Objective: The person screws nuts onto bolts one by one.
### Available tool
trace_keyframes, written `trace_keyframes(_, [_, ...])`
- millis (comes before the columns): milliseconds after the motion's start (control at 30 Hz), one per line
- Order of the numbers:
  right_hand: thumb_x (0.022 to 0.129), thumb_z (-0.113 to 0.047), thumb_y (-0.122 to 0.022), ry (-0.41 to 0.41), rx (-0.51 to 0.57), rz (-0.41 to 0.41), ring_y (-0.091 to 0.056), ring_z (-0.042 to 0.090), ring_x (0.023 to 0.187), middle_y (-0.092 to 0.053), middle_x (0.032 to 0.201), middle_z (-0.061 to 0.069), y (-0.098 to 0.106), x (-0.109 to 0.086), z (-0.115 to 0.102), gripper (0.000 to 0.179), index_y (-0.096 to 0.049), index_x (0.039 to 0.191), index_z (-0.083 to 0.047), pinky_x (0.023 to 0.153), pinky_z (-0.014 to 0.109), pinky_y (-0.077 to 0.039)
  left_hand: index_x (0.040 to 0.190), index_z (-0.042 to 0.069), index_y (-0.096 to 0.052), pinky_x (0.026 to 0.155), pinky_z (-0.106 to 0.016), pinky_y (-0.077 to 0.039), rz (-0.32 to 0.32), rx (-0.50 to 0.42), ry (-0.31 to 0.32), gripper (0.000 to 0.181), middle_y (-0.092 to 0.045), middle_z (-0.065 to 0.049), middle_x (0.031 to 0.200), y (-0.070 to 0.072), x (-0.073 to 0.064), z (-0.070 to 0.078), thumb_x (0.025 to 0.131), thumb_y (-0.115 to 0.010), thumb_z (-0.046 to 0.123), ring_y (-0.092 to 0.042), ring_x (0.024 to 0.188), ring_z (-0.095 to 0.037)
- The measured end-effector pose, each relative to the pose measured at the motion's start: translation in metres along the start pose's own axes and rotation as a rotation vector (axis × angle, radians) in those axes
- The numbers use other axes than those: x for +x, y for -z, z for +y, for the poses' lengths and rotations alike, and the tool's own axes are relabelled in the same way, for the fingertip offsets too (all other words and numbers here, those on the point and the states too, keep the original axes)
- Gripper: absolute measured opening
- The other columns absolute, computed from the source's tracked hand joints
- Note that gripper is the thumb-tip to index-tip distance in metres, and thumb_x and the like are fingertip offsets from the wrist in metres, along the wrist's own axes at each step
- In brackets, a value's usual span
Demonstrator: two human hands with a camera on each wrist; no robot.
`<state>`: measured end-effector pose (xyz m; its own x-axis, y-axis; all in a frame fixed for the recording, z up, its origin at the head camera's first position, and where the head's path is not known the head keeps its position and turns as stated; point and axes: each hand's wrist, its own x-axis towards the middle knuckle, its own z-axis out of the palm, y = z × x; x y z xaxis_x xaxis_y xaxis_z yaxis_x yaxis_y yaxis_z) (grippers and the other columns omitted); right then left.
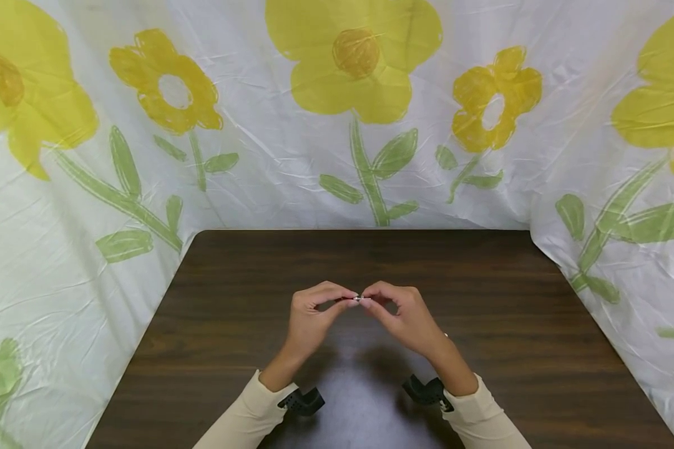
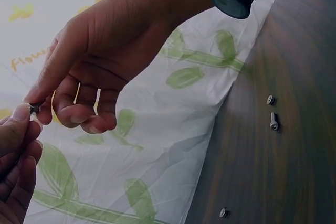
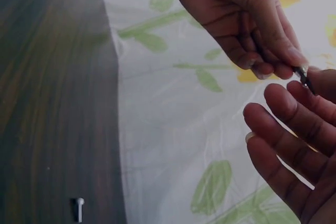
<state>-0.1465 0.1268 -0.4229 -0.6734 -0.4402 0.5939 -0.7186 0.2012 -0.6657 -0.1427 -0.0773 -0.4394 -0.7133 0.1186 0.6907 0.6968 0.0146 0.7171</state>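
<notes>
Above the middle of the table, both hands meet at the fingertips over a small metal screw point(image 1: 357, 299). My left hand point(image 1: 312, 315) pinches one end between thumb and index finger, and my right hand point(image 1: 407, 315) pinches the other. Most of the screw point(image 3: 303, 77) is hidden by the fingertips; a shiny, dark bit shows in the right wrist view. The other fingers of the right hand point(image 2: 100, 61) are loosely bent in the left wrist view. Closer to the camera there, the left hand point(image 2: 16, 161) enters from the lower left.
On the dark wooden table point(image 1: 202, 349) lie a loose socket-head screw point(image 2: 274, 121) and two short round metal pieces, one near it point(image 2: 271, 99) and another lower down point(image 2: 224, 213). A screw point(image 3: 80, 208) also shows in the right wrist view. A flowered sheet point(image 1: 258, 156) hangs around the table.
</notes>
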Motion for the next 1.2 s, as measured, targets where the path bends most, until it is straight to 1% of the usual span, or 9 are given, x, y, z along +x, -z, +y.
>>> trace_keyframes(167, [0.097,-0.002,-0.067,-0.026,0.005,-0.014,-0.063,0.011,0.065,-0.067,0.075,-0.002,0.000,-0.001,0.000,0.018,-0.073,0.094,-0.018,0.060,0.033,-0.056,0.092,0.002,-0.080,0.073,-0.028,-0.059,-0.006,-0.007,-0.004,0.017,-0.076,-0.008,0.087,0.000,-0.001,-0.002,0.079,-0.081,-0.009,-0.070,0.081,-0.019])
trace_keyframes(300, [0.099,-0.002,-0.064,-0.047,0.007,-0.002,-0.063,0.011,0.065,-0.068,0.071,-0.002,0.000,-0.001,-0.001,0.026,-0.072,0.082,-0.019,0.063,0.031,-0.056,0.089,-0.002,-0.078,0.072,-0.027,-0.058,-0.012,-0.011,-0.008,0.017,-0.075,-0.011,0.085,-0.002,0.001,0.006,0.077,-0.080,-0.014,-0.070,0.080,-0.019])
trace_keyframes(367, [0.099,-0.002,-0.064,-0.052,0.011,0.005,-0.065,0.011,0.067,-0.070,0.075,0.000,0.001,-0.001,-0.001,0.022,-0.073,0.085,-0.017,0.065,0.030,-0.056,0.089,-0.004,-0.078,0.072,-0.026,-0.058,-0.013,-0.014,-0.010,0.016,-0.074,-0.013,0.084,-0.003,0.003,0.013,0.077,-0.079,-0.015,-0.070,0.079,-0.019])
trace_keyframes(433, [0.097,-0.002,-0.067,-0.045,0.000,0.017,-0.068,0.011,0.071,-0.074,0.083,0.000,0.002,-0.001,-0.001,0.014,-0.074,0.095,-0.014,0.067,0.031,-0.058,0.088,-0.006,-0.077,0.072,-0.025,-0.058,-0.007,-0.014,-0.010,0.015,-0.074,-0.015,0.083,-0.003,0.004,0.018,0.077,-0.079,-0.016,-0.070,0.079,-0.019])
trace_keyframes(500, [0.093,-0.003,-0.073,-0.034,0.001,0.023,-0.069,0.010,0.076,-0.075,0.091,0.000,0.003,-0.001,-0.001,0.015,-0.074,0.104,-0.012,0.068,0.031,-0.059,0.087,-0.007,-0.076,0.072,-0.025,-0.058,0.003,-0.014,-0.006,0.014,-0.074,-0.015,0.083,-0.003,0.004,0.020,0.077,-0.079,-0.016,-0.070,0.079,-0.019])
trace_keyframes(567, [0.088,-0.001,-0.078,-0.014,0.003,0.030,-0.071,0.010,0.080,-0.076,0.098,0.000,0.005,-0.002,-0.001,0.024,-0.074,0.110,-0.012,0.071,0.030,-0.060,0.088,-0.006,-0.076,0.072,-0.024,-0.058,0.011,-0.013,-0.002,0.015,-0.074,-0.015,0.084,-0.003,0.003,0.017,0.077,-0.079,-0.017,-0.070,0.080,-0.019])
trace_keyframes(700, [0.084,0.005,-0.079,0.020,0.022,0.030,-0.072,0.010,0.083,-0.076,0.099,-0.001,0.006,-0.002,0.001,0.028,-0.075,0.106,-0.012,0.072,0.028,-0.060,0.089,-0.002,-0.078,0.072,-0.025,-0.058,0.013,-0.009,0.001,0.017,-0.075,-0.012,0.086,-0.002,-0.001,0.006,0.078,-0.079,-0.015,-0.070,0.081,-0.019])
trace_keyframes(1000, [0.091,-0.002,-0.075,0.004,0.020,-0.001,-0.071,0.011,0.080,-0.076,0.094,0.000,0.003,-0.002,0.000,0.019,-0.074,0.105,-0.014,0.070,0.028,-0.060,0.093,0.003,-0.080,0.073,-0.028,-0.059,0.016,-0.005,-0.001,0.015,-0.076,-0.008,0.088,-0.002,-0.006,-0.002,0.081,-0.081,-0.006,-0.071,0.082,-0.020])
trace_keyframes(1200, [0.096,-0.004,-0.069,-0.016,-0.023,-0.025,-0.065,0.008,0.071,-0.069,0.083,-0.005,0.001,-0.001,0.001,0.015,-0.071,0.102,-0.017,0.063,0.032,-0.057,0.093,0.002,-0.079,0.073,-0.027,-0.059,0.014,-0.007,-0.019,0.018,-0.076,-0.009,0.088,-0.003,-0.003,-0.002,0.079,-0.080,-0.010,-0.071,0.081,-0.020])
